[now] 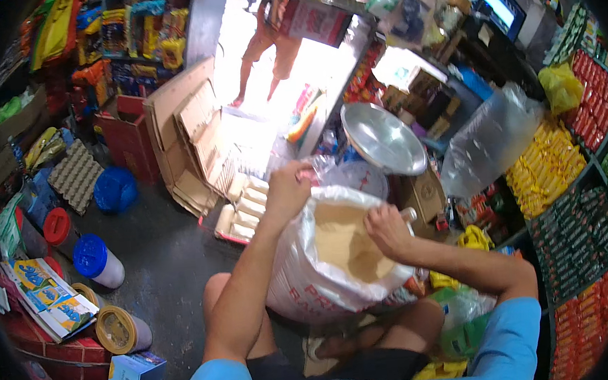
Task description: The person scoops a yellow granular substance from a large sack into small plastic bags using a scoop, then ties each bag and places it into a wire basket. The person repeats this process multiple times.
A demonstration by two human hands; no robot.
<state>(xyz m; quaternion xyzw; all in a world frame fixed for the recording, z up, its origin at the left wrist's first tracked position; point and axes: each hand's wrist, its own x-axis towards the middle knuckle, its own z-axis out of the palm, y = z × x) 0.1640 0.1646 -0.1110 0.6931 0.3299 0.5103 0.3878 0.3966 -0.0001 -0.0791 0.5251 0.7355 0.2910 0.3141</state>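
Between my knees stands a white woven sack [303,276] with its top open, holding a pale brown granular substance [339,230]. My left hand [290,188] is above the sack's far left rim, fingers closed on a small transparent plastic bag [323,166]. My right hand [390,231] is at the right side of the opening, its fingers curled downward. A short white cylindrical end [409,214] shows just beyond the knuckles. Whether the right hand grips this piece or the rim is hidden. A shadowed hollow lies in the contents below that hand.
Past the sack stands a dial scale [359,180] with a metal pan [385,138]. Long pale packages [244,208] fill a tray at left. Candy bins [576,243] line the right; lidded jars [98,260] stand left. A person [271,48] stands in the bright doorway.
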